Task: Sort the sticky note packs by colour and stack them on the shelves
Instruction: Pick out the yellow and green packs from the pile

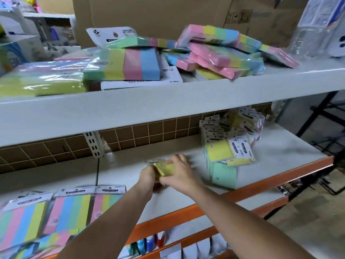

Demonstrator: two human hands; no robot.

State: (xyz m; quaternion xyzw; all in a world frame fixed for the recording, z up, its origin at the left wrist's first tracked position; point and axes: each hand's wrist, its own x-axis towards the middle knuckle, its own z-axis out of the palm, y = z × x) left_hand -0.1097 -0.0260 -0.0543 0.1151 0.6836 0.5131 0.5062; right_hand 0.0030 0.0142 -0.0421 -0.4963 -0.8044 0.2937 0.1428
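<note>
Nearest us, at the lower left of the middle shelf [214, 199], lie the striped packs [61, 210], side by side with their white header cards pointing to the back. Just beyond them we have both hands on one yellow pack [165, 168], low over the bare middle of that shelf. Our left hand [149, 179] curls round its near left end; our right hand [179, 173] lies over its right side with fingers bent round the far edge. Blur hides whether the pack already rests on the board or hangs just above it.

To the right, near the shelf's orange front rail, sits the plain pile [226, 161]: yellow packs lying aslant on a mint one, with a loose heap of header cards and yellow packs behind them against the tiled wall.

Farther up, the top shelf [168, 101] carries a jumble of striped packs [214, 53] thrown across each other, several jutting over the front lip, with cardboard boxes [149, 14] behind.

We judge that we are starting a yellow stack here, well apart from the other yellows. The risks:
- The wrapper looks slick; a loose hold could let the pack slip and skid toward the front edge.
- A second yellow spot could split one colour in two.
- The slanted yellows on the mint pack could slide off if we bump them.
- Reaching up carelessly could tip the overhanging packs down.
</note>
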